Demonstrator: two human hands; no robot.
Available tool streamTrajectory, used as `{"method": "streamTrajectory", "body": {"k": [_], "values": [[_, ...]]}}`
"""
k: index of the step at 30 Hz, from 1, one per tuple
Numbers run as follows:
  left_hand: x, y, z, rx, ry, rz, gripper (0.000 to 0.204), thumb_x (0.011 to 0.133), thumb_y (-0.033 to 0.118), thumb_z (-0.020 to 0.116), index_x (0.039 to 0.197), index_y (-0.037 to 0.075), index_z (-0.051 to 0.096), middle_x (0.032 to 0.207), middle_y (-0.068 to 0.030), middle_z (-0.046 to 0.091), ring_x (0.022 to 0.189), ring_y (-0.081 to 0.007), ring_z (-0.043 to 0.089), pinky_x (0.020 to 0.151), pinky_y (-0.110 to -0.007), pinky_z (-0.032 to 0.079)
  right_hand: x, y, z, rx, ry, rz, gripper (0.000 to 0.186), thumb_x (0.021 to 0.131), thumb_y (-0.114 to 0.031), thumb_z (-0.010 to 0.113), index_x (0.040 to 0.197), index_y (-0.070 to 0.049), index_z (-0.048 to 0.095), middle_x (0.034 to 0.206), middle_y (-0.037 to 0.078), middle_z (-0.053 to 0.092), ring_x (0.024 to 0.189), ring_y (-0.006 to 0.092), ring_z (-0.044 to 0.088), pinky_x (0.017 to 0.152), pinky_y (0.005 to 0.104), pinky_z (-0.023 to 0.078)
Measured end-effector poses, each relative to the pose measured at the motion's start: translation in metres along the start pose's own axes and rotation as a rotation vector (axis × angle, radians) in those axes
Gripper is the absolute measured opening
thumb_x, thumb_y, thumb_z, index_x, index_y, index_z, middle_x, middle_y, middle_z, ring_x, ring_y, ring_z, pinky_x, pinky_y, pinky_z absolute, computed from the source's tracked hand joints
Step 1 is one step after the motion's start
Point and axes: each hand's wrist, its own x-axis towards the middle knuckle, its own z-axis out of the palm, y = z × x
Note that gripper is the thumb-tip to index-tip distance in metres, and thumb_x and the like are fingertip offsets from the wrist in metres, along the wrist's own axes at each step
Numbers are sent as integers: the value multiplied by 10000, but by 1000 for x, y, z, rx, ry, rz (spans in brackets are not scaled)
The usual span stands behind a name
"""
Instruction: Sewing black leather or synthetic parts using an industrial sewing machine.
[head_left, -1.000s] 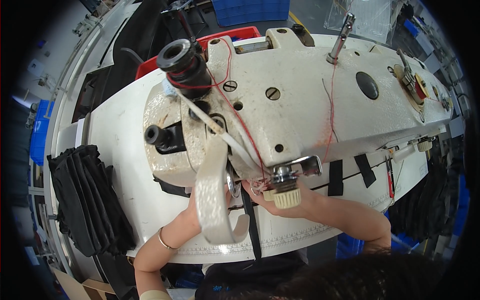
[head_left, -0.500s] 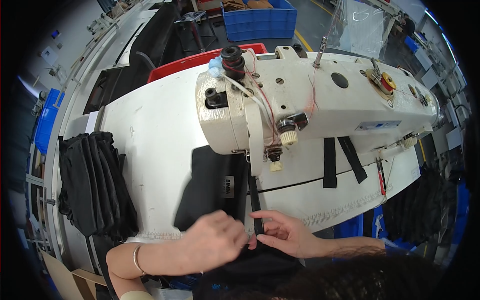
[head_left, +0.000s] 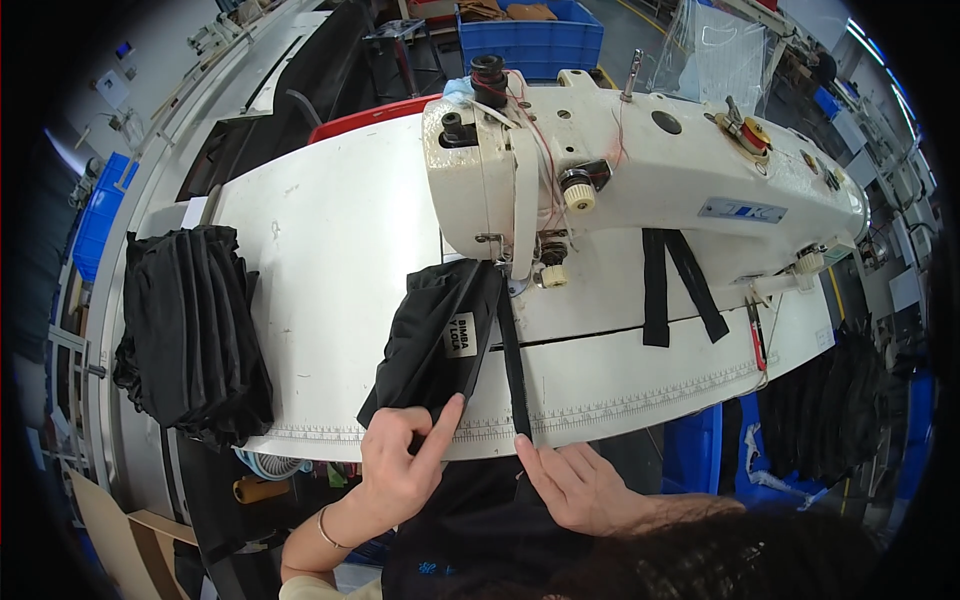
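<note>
At lower centre of the frame, the left hand (head_left: 402, 470) was at the lower end of a black fabric piece (head_left: 415, 345). Its index finger was extended, the tip against the cloth's lower right corner; the other fingers were bent and drawn close together over the lower edge. Thumb hidden; whether the cloth was pinched or merely pressed could not be told.

Right of it, a little apart, the right hand (head_left: 580, 490) lay with the index finger reaching up and left, its tip at the lower end of a narrow black strip (head_left: 513, 365). Remaining fingers were loosely bent, side by side. Contact with the strip appeared to be at the fingertip; whether the thumb closed on it from beneath could not be told.

The fabric piece lay left of centre on the white table (head_left: 320, 330), tilted, its upper end beneath the head of a white sewing machine (head_left: 630, 150). A pale label (head_left: 461, 336) faced up near its right edge. The strip ran from the machine's needle area down to the front edge of the table, crossing a printed ruler scale (head_left: 630, 405).

Centre left of the frame: stack of folded black cloth (head_left: 190, 330). Right of centre: two black straps (head_left: 656, 290), spread apart at their lower ends, and farther right a red-handled tool (head_left: 758, 345).
</note>
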Motion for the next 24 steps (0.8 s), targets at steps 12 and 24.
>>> {"method": "streamTrajectory", "body": {"k": [12,24], "values": [[106,-98,-22,-443,99,-303,108,830,87,583,855,-16,601,741,-16,530,689,-88,487,612,-196,377,-10,15,25,-61,-53,-254,341,699,-150,535,941,79,608,1029,192,591,1023,336,568,925,413,458],[-4,-2,42,-41,-173,479,282,615,70,583,868,-32,655,803,-75,584,684,-140,512,577,-220,423,-8,19,23,20,-47,-219,304,763,-152,521,960,64,606,1039,186,592,1016,315,578,930,397,455]]}}
